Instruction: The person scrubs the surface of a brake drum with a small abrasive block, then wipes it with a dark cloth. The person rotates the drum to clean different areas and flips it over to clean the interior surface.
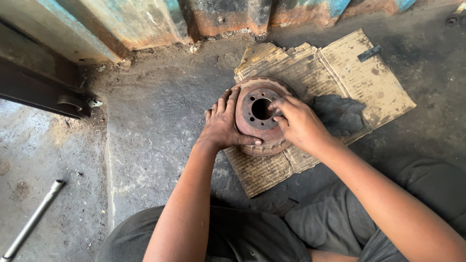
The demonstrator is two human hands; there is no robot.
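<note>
A round, rust-brown metal brake drum (260, 115) with a dark centre hole and a ring of small bolt holes lies flat on a torn, dirty sheet of brown cardboard (340, 73) spread on the grey concrete floor (155, 121). The left hand (224, 125) lies open against the drum's rim at nine o'clock, fingers spread up the edge and thumb stretched along the lower rim toward six o'clock; its grip is loose, pressing rather than closed. The right hand (298, 123) comes in from four o'clock, its fingertips curled at the edge of the centre hole; whether they pinch anything small there cannot be told, as the hand covers the spot. The drum's right side is hidden under this hand. A dark grey rag (340, 114) lies on the cardboard at three o'clock of the drum. A grey metal rod (34, 218), cut off by the frame edge, lies at eight o'clock. A rusty painted metal wall (160, 19) runs along twelve o'clock.
</note>
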